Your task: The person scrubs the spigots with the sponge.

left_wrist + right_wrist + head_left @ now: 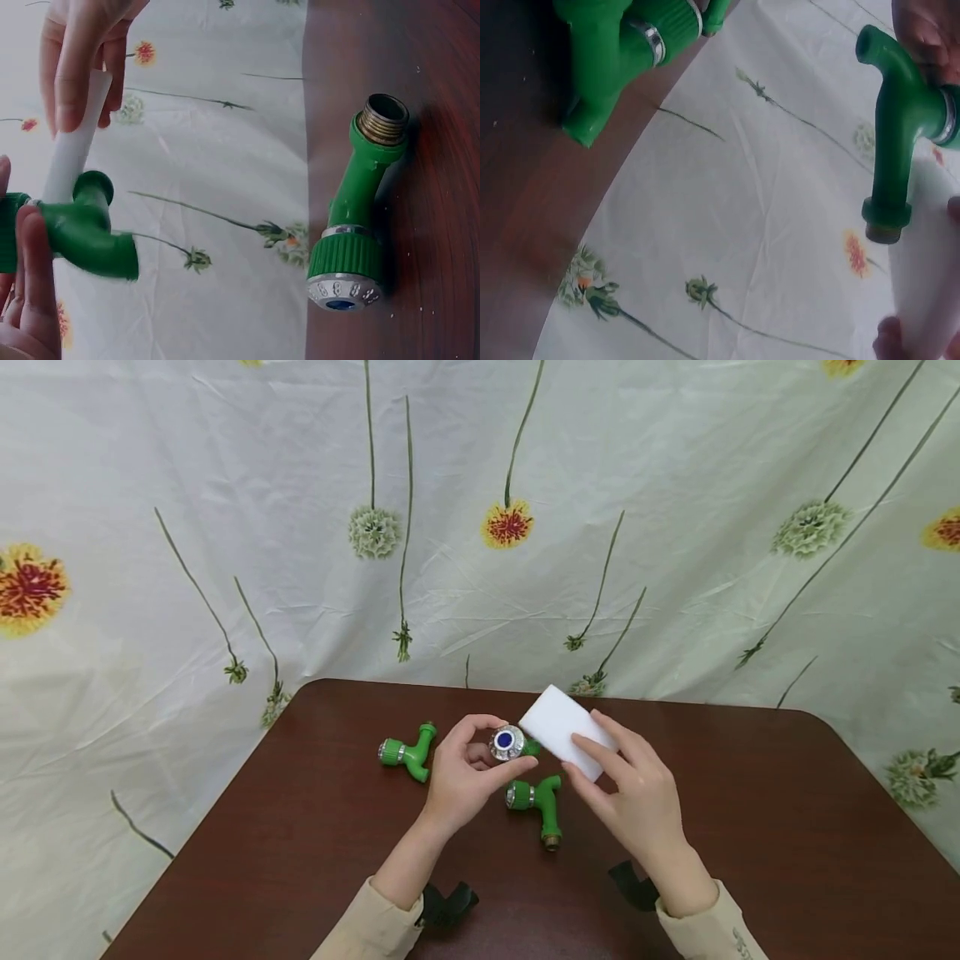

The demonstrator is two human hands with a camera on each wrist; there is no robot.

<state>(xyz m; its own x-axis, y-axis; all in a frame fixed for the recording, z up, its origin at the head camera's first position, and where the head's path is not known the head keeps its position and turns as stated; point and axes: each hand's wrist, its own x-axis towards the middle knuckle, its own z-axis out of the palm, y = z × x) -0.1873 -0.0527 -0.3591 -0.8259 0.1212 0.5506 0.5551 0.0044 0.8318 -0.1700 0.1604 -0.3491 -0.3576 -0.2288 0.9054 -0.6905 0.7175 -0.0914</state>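
Note:
My left hand point(459, 777) holds a green plastic tap point(86, 232) by its ribbed handle, between thumb and fingers. The silver cap point(507, 742) with its blue centre faces the head camera. In my right hand point(639, 789) a white rectangular sponge point(558, 727) is pinched between thumb and fingers. The sponge point(73, 157) stands right behind the tap's body in the left wrist view; whether they touch, I cannot tell. Both hands are raised above the table. The right wrist view shows the held tap's spout and threaded end, with the sponge point(924, 292) beyond it.
Two more green taps lie on the dark brown table point(750, 793): one tap point(411, 753) left of my left hand, another tap point(546, 806) below and between the hands. A white flowered cloth point(450, 585) hangs behind the table's far edge.

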